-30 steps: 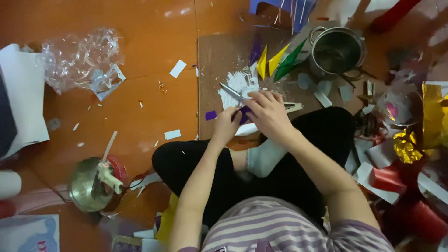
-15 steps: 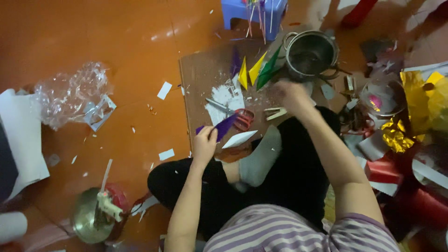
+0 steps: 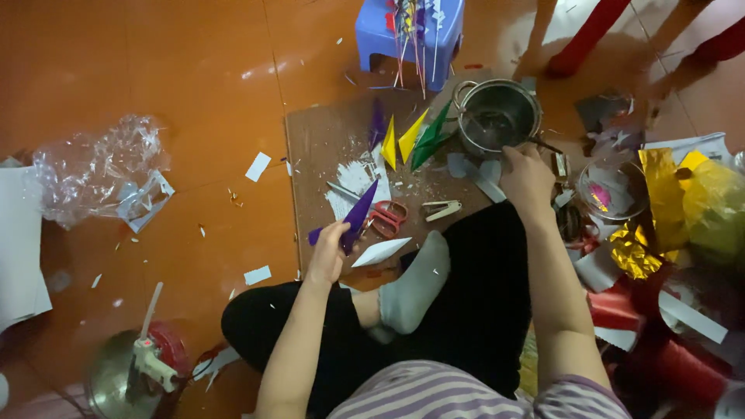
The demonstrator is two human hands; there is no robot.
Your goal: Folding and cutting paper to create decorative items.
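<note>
Left hand [image 3: 327, 250] closed around the lower end of a purple folded paper cone [image 3: 357, 215], tip slanting up and to the right above the cardboard sheet [image 3: 326, 140]. Right hand [image 3: 528, 180] extended to the rim of a steel pot [image 3: 497, 115], back of hand toward the camera; fingers curled, grip not discernible, contents of the hand hidden.

Just right of the purple cone: red-handled scissors [image 3: 386, 218] lying flat on the cardboard, and beside them a small stapler [image 3: 441, 209]. Below the cone, a white folded paper piece [image 3: 380, 251] resting at the cardboard's near edge, close to a grey-socked foot [image 3: 411, 289]. Higher on the cardboard, a fan of finished cones: one purple, two yellow [image 3: 402, 141], two green [image 3: 431, 140], lying side by side left of the pot.

Beyond the cardboard, a blue plastic stool [image 3: 372, 31] bearing thin sticks. Far left, crumpled clear plastic wrap [image 3: 97, 167] on the orange floor [image 3: 155, 70], with white paper scraps scattered about. Lower left, a glue gun [image 3: 147, 358] propped on a round metal lid. Right edge: gold foil [image 3: 660, 194] and red paper rolls in a heap.
</note>
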